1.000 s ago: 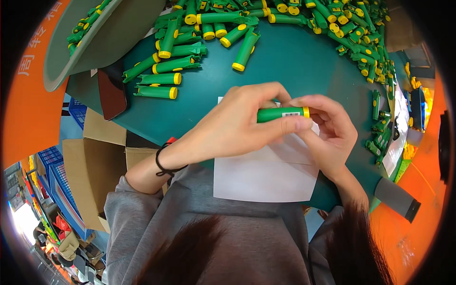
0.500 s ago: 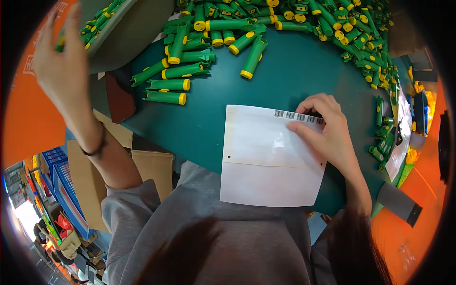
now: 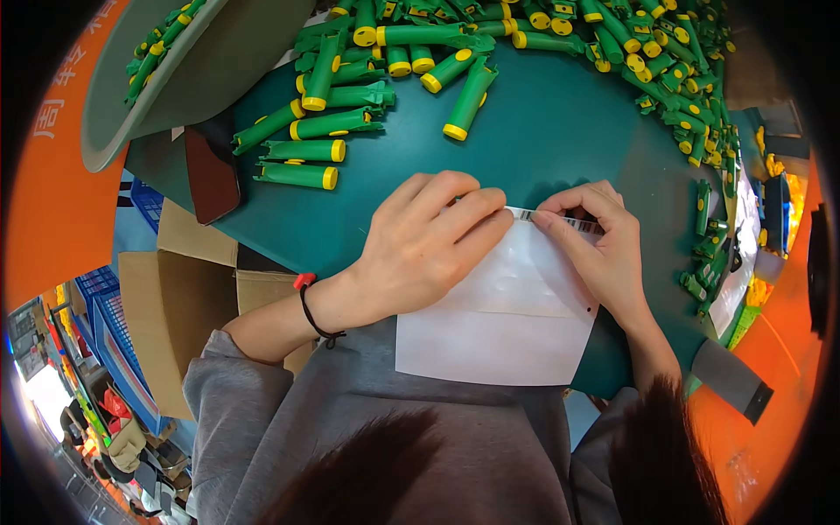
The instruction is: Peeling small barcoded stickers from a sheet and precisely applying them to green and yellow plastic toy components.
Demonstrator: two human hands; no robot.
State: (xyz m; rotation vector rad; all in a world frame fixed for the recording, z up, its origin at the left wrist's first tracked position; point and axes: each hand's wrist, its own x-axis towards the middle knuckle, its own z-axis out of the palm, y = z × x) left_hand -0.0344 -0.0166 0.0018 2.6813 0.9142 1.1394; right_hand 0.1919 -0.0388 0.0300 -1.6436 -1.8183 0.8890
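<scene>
Sticker sheet (image 3: 503, 324) lies on the near table (image 3: 560, 114); our left hand (image 3: 424, 245) has come back empty, and now both hands, right hand (image 3: 595, 241) too, pinch its far barcode label (image 3: 560, 219), seemingly to peel it.

A white label sheet (image 3: 503, 328), edged with a black-and-white barcode strip (image 3: 560, 219), lay on a dark teal table (image 3: 542, 114) scattered with green tubes (image 3: 302, 175) capped in yellow. A grey sleeve (image 3: 262, 402), a black wristband (image 3: 311, 311) with a red bead and an orange floor (image 3: 61, 210) framed the scene.
</scene>
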